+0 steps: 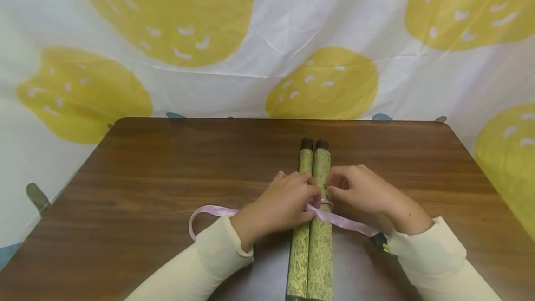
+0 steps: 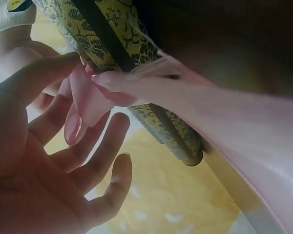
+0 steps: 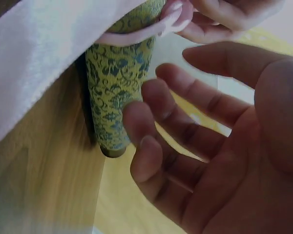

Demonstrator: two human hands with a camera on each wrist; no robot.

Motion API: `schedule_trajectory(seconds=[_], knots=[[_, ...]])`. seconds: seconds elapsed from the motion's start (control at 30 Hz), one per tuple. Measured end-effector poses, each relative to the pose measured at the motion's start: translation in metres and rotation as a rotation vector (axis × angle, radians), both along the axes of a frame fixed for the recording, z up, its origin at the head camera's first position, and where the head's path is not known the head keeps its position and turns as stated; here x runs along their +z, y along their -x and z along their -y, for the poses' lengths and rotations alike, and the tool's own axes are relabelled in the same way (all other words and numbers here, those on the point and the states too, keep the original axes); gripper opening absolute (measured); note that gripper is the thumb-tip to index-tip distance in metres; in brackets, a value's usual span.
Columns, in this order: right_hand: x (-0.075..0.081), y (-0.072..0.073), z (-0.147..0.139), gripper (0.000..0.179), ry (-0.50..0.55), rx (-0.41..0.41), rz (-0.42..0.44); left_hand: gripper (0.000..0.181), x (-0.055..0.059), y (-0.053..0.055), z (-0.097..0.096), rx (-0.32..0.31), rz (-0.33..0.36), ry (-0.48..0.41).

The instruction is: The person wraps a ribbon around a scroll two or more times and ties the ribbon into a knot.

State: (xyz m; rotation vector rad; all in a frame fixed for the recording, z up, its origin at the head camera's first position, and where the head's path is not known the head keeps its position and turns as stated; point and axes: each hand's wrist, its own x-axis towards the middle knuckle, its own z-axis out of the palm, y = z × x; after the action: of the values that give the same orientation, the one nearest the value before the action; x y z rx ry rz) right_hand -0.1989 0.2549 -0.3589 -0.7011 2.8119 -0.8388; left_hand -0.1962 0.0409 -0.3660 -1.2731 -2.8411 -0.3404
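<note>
A scroll with yellow-green brocade (image 1: 321, 259) lies lengthwise on the table, side by side with a second scroll (image 1: 299, 254) in the same cloth. Both have dark end knobs. Around them runs a pink ribbon (image 1: 349, 223), knotted or looped on top, with one tail out to each side. My left hand (image 1: 277, 203) lies over the scrolls and pinches a fold of ribbon (image 2: 90, 97) between thumb and index finger, its other fingers spread. Just right of the scrolls is my right hand (image 1: 369, 192). Its fingers (image 3: 161, 100) are loosely bent with nothing between them, near the brocade.
The brown wooden table (image 1: 167, 185) extends to both sides and behind the scrolls. A white curtain with yellow fruit shapes (image 1: 326, 82) hangs at its back edge. Small dark straps (image 1: 379, 241) sit at my wrists, close to the ribbon tail.
</note>
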Motion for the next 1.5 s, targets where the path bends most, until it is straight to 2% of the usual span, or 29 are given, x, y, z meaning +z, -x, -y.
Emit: schedule_trajectory(seconds=[0.2,0.43,0.63,0.87,1.0,1.27,1.5], knots=[[-0.001,-0.001,0.007,0.007,0.044,0.030,0.051,0.009,0.005,0.004,0.001,0.012,-0.034,-0.002],[-0.009,0.000,0.014,0.005,0.048,-0.025,0.006,0.008,0.002,0.007,0.002,0.052,-0.035,-0.076],[-0.010,-0.001,0.013,0.009,0.078,-0.015,0.003,0.011,0.000,0.008,0.000,0.100,0.023,-0.139],[-0.009,-0.001,0.011,0.009,0.137,0.015,0.056,0.008,-0.003,0.011,0.000,0.118,0.080,-0.204],[-0.008,0.000,0.010,0.008,0.155,0.032,0.068,0.006,-0.004,0.011,0.000,0.150,0.104,-0.226],[-0.006,-0.001,0.011,0.008,0.152,0.023,0.076,0.016,-0.003,0.010,-0.001,0.214,0.142,-0.215],[-0.004,-0.001,0.011,0.008,0.134,0.014,0.088,0.016,-0.002,0.011,-0.003,0.202,0.184,-0.199]])
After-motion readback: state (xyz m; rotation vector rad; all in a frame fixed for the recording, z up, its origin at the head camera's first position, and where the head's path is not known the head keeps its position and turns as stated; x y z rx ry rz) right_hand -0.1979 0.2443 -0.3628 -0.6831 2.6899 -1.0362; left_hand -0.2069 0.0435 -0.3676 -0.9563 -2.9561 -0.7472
